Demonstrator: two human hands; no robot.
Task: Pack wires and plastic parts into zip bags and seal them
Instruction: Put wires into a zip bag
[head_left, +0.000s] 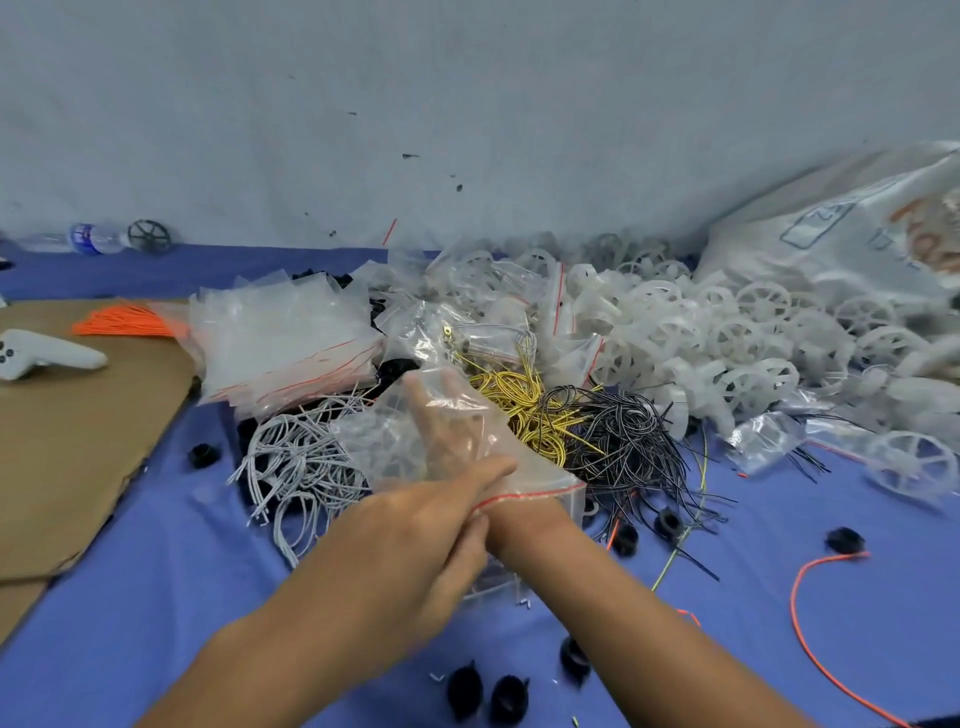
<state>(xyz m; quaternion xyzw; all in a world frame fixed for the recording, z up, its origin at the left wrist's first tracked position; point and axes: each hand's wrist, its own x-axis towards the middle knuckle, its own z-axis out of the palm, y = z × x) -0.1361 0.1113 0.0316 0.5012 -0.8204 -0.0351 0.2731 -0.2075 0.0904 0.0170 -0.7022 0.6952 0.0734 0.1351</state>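
My right hand (451, 434) is pushed wrist-deep into a clear zip bag (371, 441) with a red seal strip, its fingers straight and spread behind the plastic. My left hand (415, 540) pinches the bag's red-lined mouth at my right wrist. Below the bag lie piles of grey-white wires (293, 467), yellow wires (524, 400) and black wires (623, 441). A heap of white plastic wheels (727, 338) fills the right side. Whether the bag holds any parts is unclear.
A stack of empty zip bags (280, 338) sits at the left with orange wires (124, 322) beside it. Cardboard (78, 441) carries a white controller (41, 353). Black plastic parts (488, 691) dot the blue cloth, and a loose orange wire (800, 623) lies at the right.
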